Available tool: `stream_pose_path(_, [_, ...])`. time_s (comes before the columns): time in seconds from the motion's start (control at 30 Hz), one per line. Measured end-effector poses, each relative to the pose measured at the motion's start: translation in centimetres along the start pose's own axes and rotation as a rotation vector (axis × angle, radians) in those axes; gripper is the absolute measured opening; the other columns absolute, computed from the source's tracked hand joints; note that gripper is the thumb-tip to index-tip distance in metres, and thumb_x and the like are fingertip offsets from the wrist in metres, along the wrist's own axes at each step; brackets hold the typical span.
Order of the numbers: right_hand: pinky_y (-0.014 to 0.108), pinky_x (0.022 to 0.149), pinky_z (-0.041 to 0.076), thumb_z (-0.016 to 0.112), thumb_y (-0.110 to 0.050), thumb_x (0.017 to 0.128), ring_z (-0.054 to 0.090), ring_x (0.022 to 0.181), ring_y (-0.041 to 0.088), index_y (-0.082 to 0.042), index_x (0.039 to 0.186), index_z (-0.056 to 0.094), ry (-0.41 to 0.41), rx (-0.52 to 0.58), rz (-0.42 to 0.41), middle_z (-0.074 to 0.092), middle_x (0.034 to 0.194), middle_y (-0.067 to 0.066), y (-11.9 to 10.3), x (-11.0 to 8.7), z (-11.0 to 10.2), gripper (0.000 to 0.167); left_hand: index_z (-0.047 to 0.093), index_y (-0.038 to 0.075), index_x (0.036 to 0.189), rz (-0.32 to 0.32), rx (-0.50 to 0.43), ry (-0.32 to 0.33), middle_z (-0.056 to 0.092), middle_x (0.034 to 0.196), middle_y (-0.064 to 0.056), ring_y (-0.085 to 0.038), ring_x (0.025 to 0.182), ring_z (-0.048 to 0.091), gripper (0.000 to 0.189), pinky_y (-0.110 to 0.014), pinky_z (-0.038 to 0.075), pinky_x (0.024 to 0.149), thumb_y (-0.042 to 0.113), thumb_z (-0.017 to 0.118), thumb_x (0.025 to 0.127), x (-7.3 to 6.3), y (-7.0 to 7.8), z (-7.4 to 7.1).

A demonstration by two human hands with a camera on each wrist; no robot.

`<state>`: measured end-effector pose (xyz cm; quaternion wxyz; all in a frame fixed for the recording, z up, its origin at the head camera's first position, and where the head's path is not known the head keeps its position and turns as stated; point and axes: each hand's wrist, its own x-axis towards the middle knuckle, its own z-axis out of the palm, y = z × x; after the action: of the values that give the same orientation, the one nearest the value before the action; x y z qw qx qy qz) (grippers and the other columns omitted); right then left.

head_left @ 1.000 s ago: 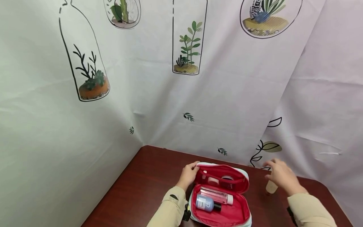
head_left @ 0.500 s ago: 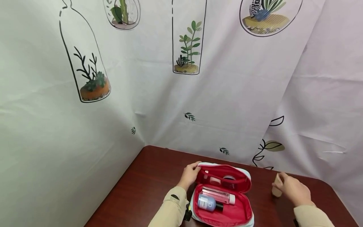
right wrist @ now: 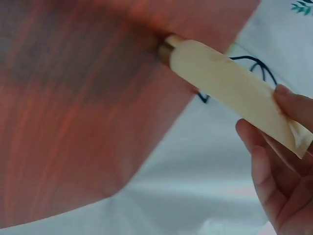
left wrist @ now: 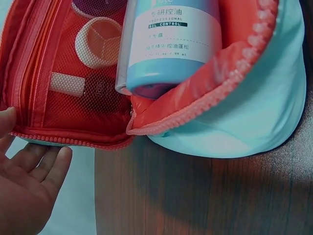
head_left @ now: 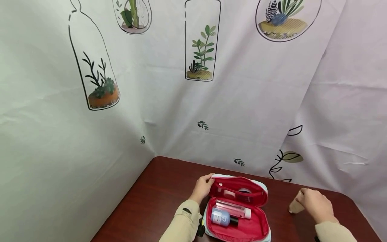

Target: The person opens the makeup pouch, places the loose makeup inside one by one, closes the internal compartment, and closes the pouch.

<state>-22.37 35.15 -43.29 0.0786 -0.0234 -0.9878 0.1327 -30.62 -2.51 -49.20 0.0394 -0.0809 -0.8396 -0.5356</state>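
Observation:
A red-lined toiletry bag [head_left: 248,230] lies unzipped on the table, its lid raised. My left hand [head_left: 203,189] holds the lid's left edge, thumb on the inner side and fingers behind, as the left wrist view confirms. Inside the bag rest a blue bottle [head_left: 220,217] with a black cap and a clear pink bottle [head_left: 232,209] with a white cap. To the bag's right, my right hand [head_left: 317,204] pinches a cream squeeze tube [right wrist: 225,81] by its flat end. The tube's gold cap [right wrist: 168,51] points down; whether it touches the table I cannot tell.
The lid's mesh pocket [left wrist: 63,110] contains several small items, including a pale round one [left wrist: 98,41]. The brown table [head_left: 169,188] meets a white plant-printed cloth [head_left: 242,101] at its back and left edges.
My right hand has come down to the tube, taken its flat end between thumb and fingers, and tilted it. The left hand stays at the lid.

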Motion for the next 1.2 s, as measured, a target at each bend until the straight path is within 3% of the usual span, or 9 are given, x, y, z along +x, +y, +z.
stream_pose_path(0.17, [0.049, 0.050, 0.039, 0.059, -0.016, 0.078, 0.056, 0.063, 0.035, -0.012, 0.073, 0.056, 0.010, -0.011, -0.038, 0.061, 0.074, 0.018, -0.9, 0.1, -1.5, 0.007, 0.061, 0.010, 0.122, 0.005, -0.007, 0.009, 0.061, 0.115, -0.014, -0.030, 0.104, 0.057, 0.031, -0.046, 0.046, 0.085, 0.014, 0.057, 0.092, 0.0, -0.2, 0.0])
stream_pose_path(0.33, [0.049, 0.051, 0.041, 0.069, -0.023, 0.073, 0.059, 0.069, 0.035, -0.014, 0.077, 0.059, -0.006, -0.028, -0.106, 0.063, 0.078, 0.015, -2.6, 0.2, -3.2, 0.014, 0.061, 0.009, 0.122, 0.003, 0.002, 0.014, 0.061, 0.115, -0.015, -0.031, 0.103, 0.057, 0.031, -0.047, 0.046, 0.085, 0.013, 0.058, 0.092, 0.0, -0.2, 0.0])
stream_pose_path(0.5, [0.043, 0.053, 0.041, 0.074, -0.026, 0.071, 0.057, 0.067, 0.022, -0.016, 0.081, 0.062, -0.067, -0.015, -0.172, 0.063, 0.076, 0.006, -4.9, -0.1, -4.2, 0.019, 0.061, 0.008, 0.122, -0.001, 0.005, 0.016, 0.061, 0.116, -0.016, -0.031, 0.104, 0.057, 0.031, -0.047, 0.046, 0.085, 0.013, 0.057, 0.092, -0.1, -0.1, 0.0])
stream_pose_path(0.63, [0.038, 0.053, 0.039, 0.076, -0.024, 0.068, 0.050, 0.063, 0.014, -0.020, 0.078, 0.060, -0.075, 0.007, -0.216, 0.059, 0.071, -0.002, -6.8, -0.6, -4.3, 0.019, 0.061, 0.008, 0.122, 0.005, 0.009, 0.016, 0.061, 0.115, -0.016, -0.031, 0.102, 0.058, 0.031, -0.046, 0.047, 0.084, 0.012, 0.058, 0.091, -0.2, 0.0, -0.1])
stream_pose_path(0.87, [0.036, 0.054, 0.037, 0.077, -0.021, 0.065, 0.046, 0.061, 0.012, -0.024, 0.073, 0.056, -0.067, -0.011, -0.279, 0.051, 0.066, -0.007, -9.8, -1.5, -4.4, 0.023, 0.061, 0.008, 0.122, 0.010, 0.018, 0.019, 0.061, 0.115, -0.016, -0.031, 0.105, 0.057, 0.031, -0.046, 0.046, 0.086, 0.012, 0.058, 0.091, -0.2, 0.0, 0.1])
stream_pose_path(1.2, [0.029, 0.050, 0.033, 0.079, -0.018, 0.063, 0.039, 0.054, 0.007, -0.026, 0.068, 0.049, -0.118, 0.017, -0.430, 0.043, 0.059, -0.014, -12.1, -2.3, -3.2, 0.032, 0.061, 0.008, 0.122, 0.002, -0.004, 0.018, 0.061, 0.116, -0.016, -0.032, 0.105, 0.057, 0.031, -0.046, 0.046, 0.086, 0.013, 0.057, 0.092, -0.2, 0.2, 0.2])
